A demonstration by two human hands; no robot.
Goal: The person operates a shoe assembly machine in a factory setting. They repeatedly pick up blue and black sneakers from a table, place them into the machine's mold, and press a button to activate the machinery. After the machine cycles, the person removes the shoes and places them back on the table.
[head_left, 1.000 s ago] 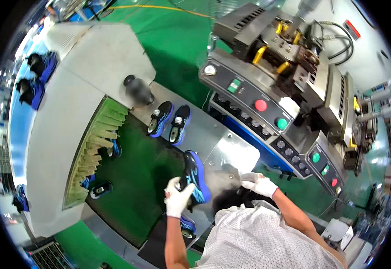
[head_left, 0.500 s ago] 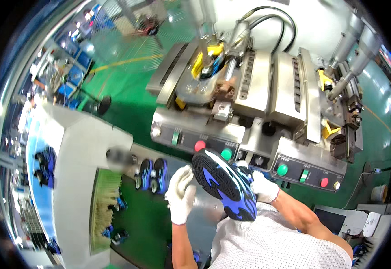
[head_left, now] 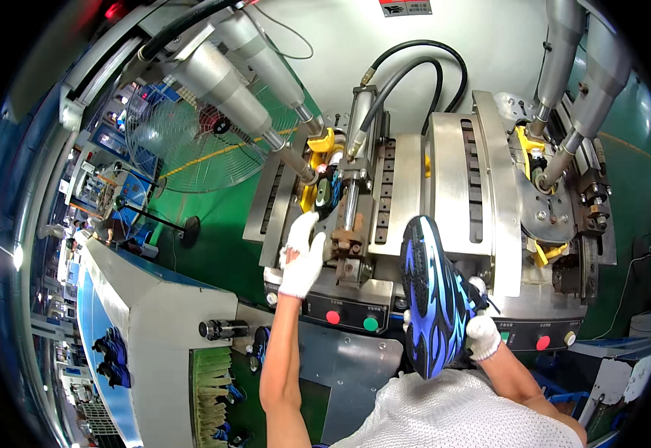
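Observation:
In white-gloved fingers, my right hand point(head_left: 482, 334) grips a black and blue sneaker point(head_left: 437, 306). The sneaker is held on end, with its blue patterned side and part of its black sole showing. My left hand point(head_left: 303, 257), also gloved, reaches to the front of the press's left station with its fingers stretched out and nothing in them. Just beyond its fingertips, another shoe point(head_left: 327, 193) sits between yellow pads point(head_left: 312, 168), under slanted metal rods. Its lower part is hidden among the fixtures.
A control panel point(head_left: 348, 310) with red and green buttons runs along the press front. The right station point(head_left: 545, 213) has yellow pads too. At left are a wire-guarded fan point(head_left: 198, 138), a grey conveyor housing point(head_left: 154, 328) and a black cylinder point(head_left: 223, 328). More shoes point(head_left: 113, 358) lie on a blue surface.
My left hand has moved forward from beside the sneaker to the left station. The sneaker has turned from sole-on to more side-on in my right hand. The view has shifted.

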